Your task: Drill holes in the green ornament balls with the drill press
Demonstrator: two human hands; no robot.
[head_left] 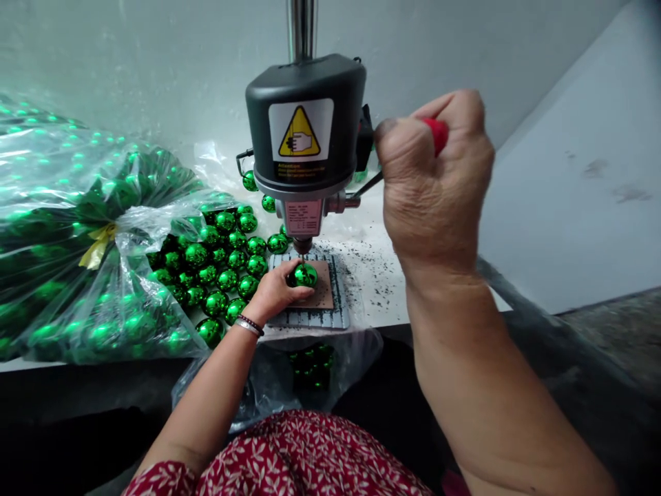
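Observation:
A small drill press (304,124) stands before me, dark-housed with a yellow warning sticker. Under its chuck, a shiny green ball (306,275) rests on a brown board (324,293) over the grey slotted base plate (338,317). My left hand (276,289) grips this ball from the left, thumb and fingers around its sides. The thin drill bit meets the top of the ball; whether it has gone in, I cannot tell. Raised at the right, my right hand (436,172) is closed around the red-knobbed lever (438,136) of the press.
Loose green balls (227,255) lie left of the base. A big clear plastic bag (103,275) full of green balls, tied with yellow ribbon, fills the left. Dark shavings litter the white tabletop (376,275). Below the edge hangs another clear bag (279,372) holding several green balls.

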